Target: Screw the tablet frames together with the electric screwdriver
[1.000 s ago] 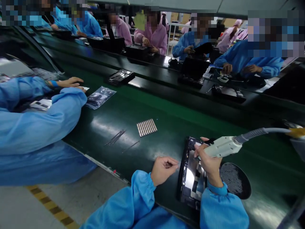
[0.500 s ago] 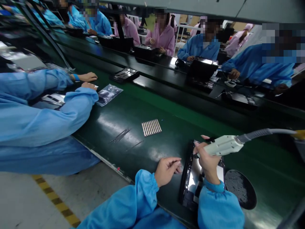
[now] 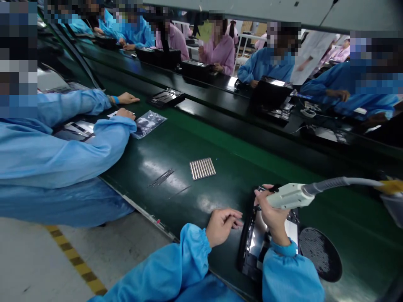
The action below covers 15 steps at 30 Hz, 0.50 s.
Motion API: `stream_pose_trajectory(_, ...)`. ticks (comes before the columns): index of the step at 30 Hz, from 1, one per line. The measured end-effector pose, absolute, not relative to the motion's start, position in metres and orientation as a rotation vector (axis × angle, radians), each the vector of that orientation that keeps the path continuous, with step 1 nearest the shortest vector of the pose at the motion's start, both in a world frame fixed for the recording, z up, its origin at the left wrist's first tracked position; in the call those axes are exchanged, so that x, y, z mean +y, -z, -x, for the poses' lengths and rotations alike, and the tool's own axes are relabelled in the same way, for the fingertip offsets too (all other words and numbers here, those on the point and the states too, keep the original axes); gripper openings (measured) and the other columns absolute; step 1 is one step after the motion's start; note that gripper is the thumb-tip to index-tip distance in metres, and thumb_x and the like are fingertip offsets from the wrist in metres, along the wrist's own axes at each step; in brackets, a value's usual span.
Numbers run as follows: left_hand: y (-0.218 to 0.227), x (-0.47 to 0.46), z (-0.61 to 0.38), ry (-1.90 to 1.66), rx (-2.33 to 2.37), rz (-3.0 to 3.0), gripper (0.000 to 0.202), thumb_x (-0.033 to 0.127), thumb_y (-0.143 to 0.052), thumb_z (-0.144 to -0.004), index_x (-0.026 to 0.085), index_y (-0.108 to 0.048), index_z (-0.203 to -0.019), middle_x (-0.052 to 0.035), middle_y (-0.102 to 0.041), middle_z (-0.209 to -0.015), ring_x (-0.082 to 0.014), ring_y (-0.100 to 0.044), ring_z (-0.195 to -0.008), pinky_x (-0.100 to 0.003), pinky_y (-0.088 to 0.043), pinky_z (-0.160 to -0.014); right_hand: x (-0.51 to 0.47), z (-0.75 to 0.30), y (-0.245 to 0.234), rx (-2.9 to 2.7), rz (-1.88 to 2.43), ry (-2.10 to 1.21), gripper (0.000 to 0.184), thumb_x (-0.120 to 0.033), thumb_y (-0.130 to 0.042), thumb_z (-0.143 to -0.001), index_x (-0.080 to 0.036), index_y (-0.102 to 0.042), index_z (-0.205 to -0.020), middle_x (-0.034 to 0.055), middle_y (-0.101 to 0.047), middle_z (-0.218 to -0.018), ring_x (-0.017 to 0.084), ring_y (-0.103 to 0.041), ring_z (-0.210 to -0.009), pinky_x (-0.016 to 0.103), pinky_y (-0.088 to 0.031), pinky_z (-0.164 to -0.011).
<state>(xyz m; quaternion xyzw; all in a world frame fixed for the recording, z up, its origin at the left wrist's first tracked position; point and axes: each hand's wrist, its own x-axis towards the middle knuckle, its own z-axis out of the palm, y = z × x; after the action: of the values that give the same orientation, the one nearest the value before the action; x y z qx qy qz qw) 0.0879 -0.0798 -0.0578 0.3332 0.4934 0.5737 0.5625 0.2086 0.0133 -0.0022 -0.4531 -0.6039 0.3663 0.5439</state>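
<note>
My right hand [image 3: 273, 216] is wrapped round a pale electric screwdriver [image 3: 291, 196], whose cable runs off to the right. It is over the top end of an opened black device [image 3: 247, 247] with shiny metal panels inside; the tool's tip is hidden by my fingers. My left hand [image 3: 222, 226] rests by the device's left edge, fingers loosely extended and nothing seen in them. To the right of the device lies a round black dish [image 3: 321, 253] filled with small bits too tiny to name, partly behind my right sleeve.
On the green bench [image 3: 176, 144] lie a plate of light strips [image 3: 202, 168], several thin strands [image 3: 162, 177] and a clear plastic bag [image 3: 149, 123]. A co-worker's arms [image 3: 103, 138] reach in from the left. Another black device [image 3: 166, 97] sits further back, with people opposite.
The view has shifted slightly, so the bench items sit a little further right. My right hand and the screwdriver have dipped slightly at the device's top end. My left hand stays beside it.
</note>
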Motion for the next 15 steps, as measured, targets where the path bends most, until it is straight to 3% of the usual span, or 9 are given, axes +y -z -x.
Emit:
stream_pose_trajectory(3, 0.055, -0.080, -0.087, -1.377, 1.163, -0.834, 0.029, 0.041, -0.068, -0.079, 0.013, -0.074, -0.073, -0.0143, -0.073, -0.099, -0.0151, -0.069, -0.066, -0.027, -0.057, -0.062, 0.011, -0.208, 0.003, -1.482, 1.097, -0.865, 0.027, -0.035, -0.070, -0.077, -0.019, -0.053, -0.090, -0.0071, -0.054, -0.049, 0.015, -0.052, -0.045, 0.036, -0.046, -0.061)
stream_pose_trajectory(9, 0.062, -0.080, -0.088, -1.364, 1.184, -0.862, 0.026, 0.037, -0.066, -0.080, 0.013, -0.075, -0.076, -0.0150, -0.073, -0.099, -0.0176, -0.070, -0.069, -0.030, -0.060, -0.063, 0.012, -0.211, 0.005, -1.479, 1.092, -0.896, 0.029, -0.035, -0.069, -0.078, -0.019, -0.053, -0.097, -0.0080, -0.054, -0.050, 0.015, -0.050, -0.044, 0.033, -0.044, -0.056)
stream_pose_trajectory(12, 0.050, -0.074, -0.083, -1.380, 1.238, -0.878, 0.028, 0.036, -0.063, -0.083, 0.012, -0.076, -0.088, -0.0161, -0.072, -0.103, -0.0218, -0.072, -0.077, -0.034, -0.061, -0.070, 0.012, -0.211, 0.006, -1.465, 1.066, -0.932, 0.034, -0.033, -0.070, -0.078, -0.018, -0.054, -0.104, -0.0086, -0.054, -0.050, 0.014, -0.049, -0.044, 0.032, -0.044, -0.054)
stream_pose_trajectory(15, 0.008, -0.059, -0.078, -1.505, 1.285, -1.094, 0.030, 0.033, -0.063, -0.084, 0.014, -0.072, -0.106, -0.0138, -0.070, -0.114, -0.0242, -0.070, -0.092, -0.039, -0.057, -0.087, 0.013, -0.212, 0.006, -1.489, 1.054, -0.929, 0.035, -0.036, -0.071, -0.079, -0.018, -0.056, -0.105, -0.0087, -0.052, -0.051, 0.013, -0.049, -0.045, 0.030, -0.044, -0.052)
